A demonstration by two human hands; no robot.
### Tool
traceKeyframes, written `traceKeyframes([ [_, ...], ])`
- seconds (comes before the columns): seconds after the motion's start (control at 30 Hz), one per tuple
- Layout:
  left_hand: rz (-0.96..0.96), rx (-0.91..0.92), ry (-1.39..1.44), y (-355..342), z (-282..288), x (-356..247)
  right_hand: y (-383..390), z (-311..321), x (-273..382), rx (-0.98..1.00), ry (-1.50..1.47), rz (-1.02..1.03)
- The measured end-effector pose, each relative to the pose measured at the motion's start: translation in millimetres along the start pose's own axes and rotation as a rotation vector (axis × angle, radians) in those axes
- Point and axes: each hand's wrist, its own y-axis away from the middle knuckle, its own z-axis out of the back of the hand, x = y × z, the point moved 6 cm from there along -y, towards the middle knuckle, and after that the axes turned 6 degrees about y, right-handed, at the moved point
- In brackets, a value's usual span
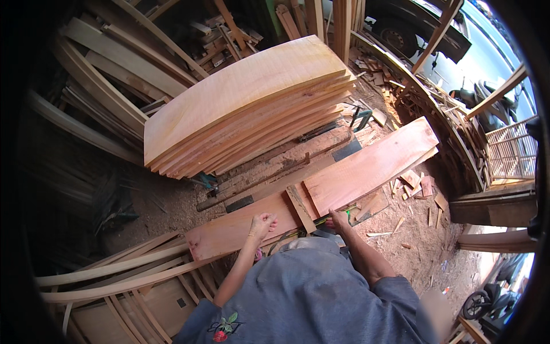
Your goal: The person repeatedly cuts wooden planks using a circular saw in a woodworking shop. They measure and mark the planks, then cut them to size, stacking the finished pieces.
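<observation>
A long reddish plank (229,228) lies across in front of me, and a second plank (372,163) overlaps it toward the right. Between them, a narrow wooden strip (301,209) rests crosswise with its near end close to my body. My left hand (262,225) is over the left plank with its fingers curled in; whether anything small is inside cannot be made out. At the near edge of the right plank is my right hand (338,221), fingers closed, beside a small bright green item (348,212). What it grips is hidden.
Beyond the planks, a tall stack of wide boards (246,92) sits on a rough timber bench (275,172). Curved wooden pieces (114,272) lie at the left. Offcuts (411,179) and sawdust cover the floor at right. Leaning lumber (126,57) fills the far left.
</observation>
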Motion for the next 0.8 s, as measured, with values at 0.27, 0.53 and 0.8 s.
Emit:
traceKeyframes([
  [0.27, -0.446, 0.188, -0.786, -142, -154, -82, -8, -10, 11, -0.069, -0.211, 0.031],
  [0.53, -0.254, 0.265, -1.153, -190, -198, -54, 8, -9, 24, -0.185, -0.147, 0.037],
  [0.8, -0.395, 0.197, -1.147, -184, -193, -74, 40, -5, 29, -0.093, -0.22, 0.029],
])
